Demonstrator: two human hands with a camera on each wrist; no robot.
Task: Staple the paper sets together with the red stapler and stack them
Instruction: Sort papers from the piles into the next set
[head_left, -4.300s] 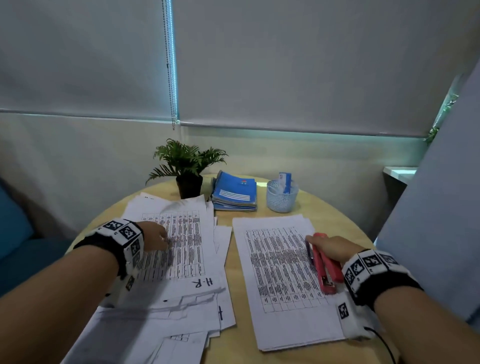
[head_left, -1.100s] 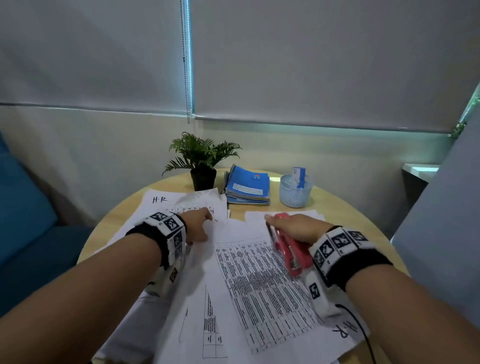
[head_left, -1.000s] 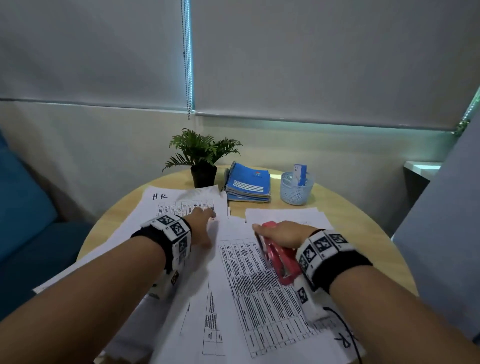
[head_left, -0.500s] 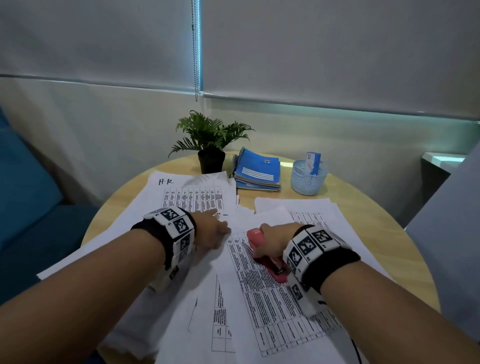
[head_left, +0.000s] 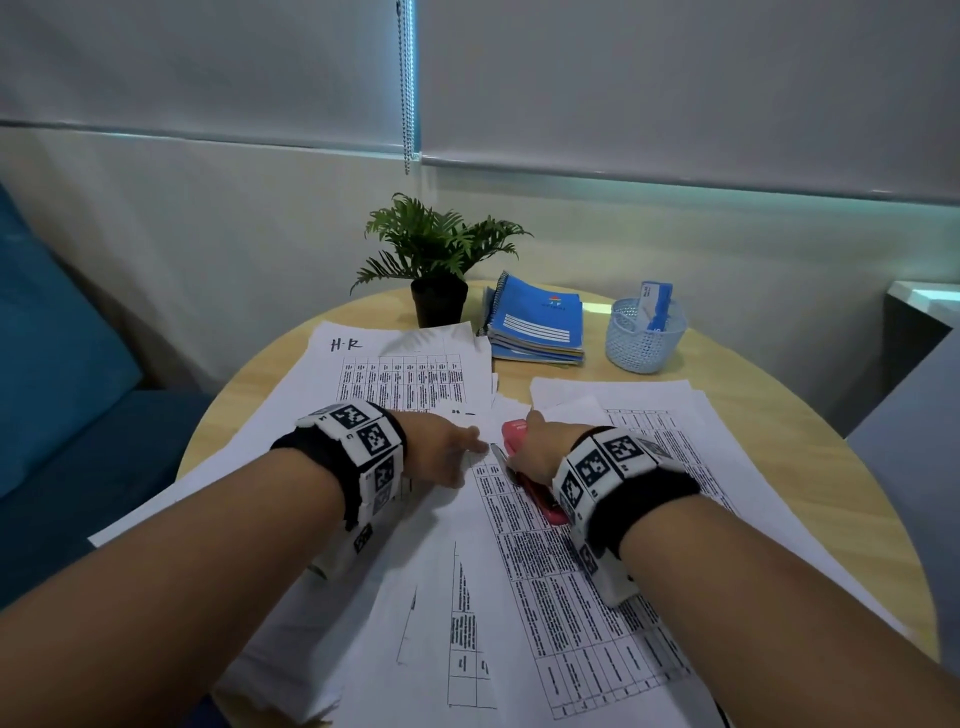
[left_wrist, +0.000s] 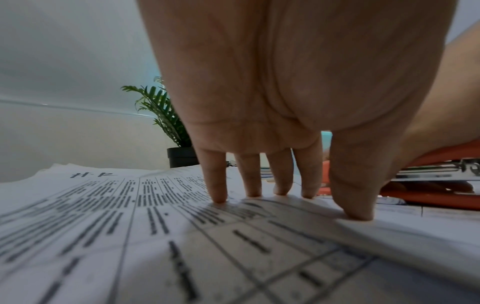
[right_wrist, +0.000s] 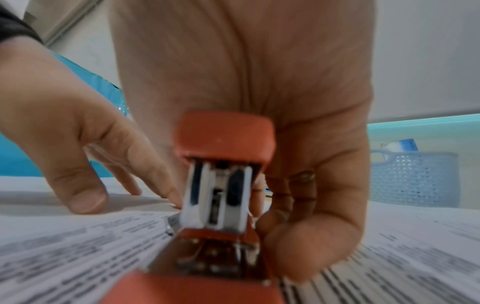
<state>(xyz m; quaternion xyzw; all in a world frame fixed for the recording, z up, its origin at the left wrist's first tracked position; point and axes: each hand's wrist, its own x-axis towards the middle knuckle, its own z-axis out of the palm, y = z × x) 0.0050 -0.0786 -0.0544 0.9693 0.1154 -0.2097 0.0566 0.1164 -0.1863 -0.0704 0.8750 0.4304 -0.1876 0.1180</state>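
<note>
Starting at the left, a blue seat (head_left: 57, 364) is running off the frame edge, so I am seeing only part of it. My left forearm is covering much of the loose papers (head_left: 291, 421) on the round wooden table (head_left: 769, 415), and the print on every sheet is too small and blurred for me to read, apart from a handwritten "H·R" at one top corner.

My left hand (head_left: 441, 447) is lying palm down on the papers just left of the stapler. Its fingers (left_wrist: 218, 185) are reaching out straight and slightly spread, and their tips and the thumb are pressing on the paper set (head_left: 545, 571), near its top corner; nothing is curled round the sheet.

Behind the hands, a small potted plant (head_left: 436, 260), a stack of blue notebooks (head_left: 535, 322) and a pale mesh basket (head_left: 644, 338) are standing at the far edge of the table, well apart from my hands. I cannot make out what the blue and white item in the basket is.

In the middle, the red stapler (head_left: 535, 493) is sitting on the top corner of the paper set, pointing away from me. My right hand (head_left: 545, 447) is gripping it, fingers curled round its body and mostly hiding it in the head view. In the right wrist view I am looking at its rear end, where its top arm is standing raised off the base. Its front end is hidden behind my hand, so I cannot tell whether it is biting the paper.

At the right, more sheets (head_left: 727, 441) are lying under my right forearm.
</note>
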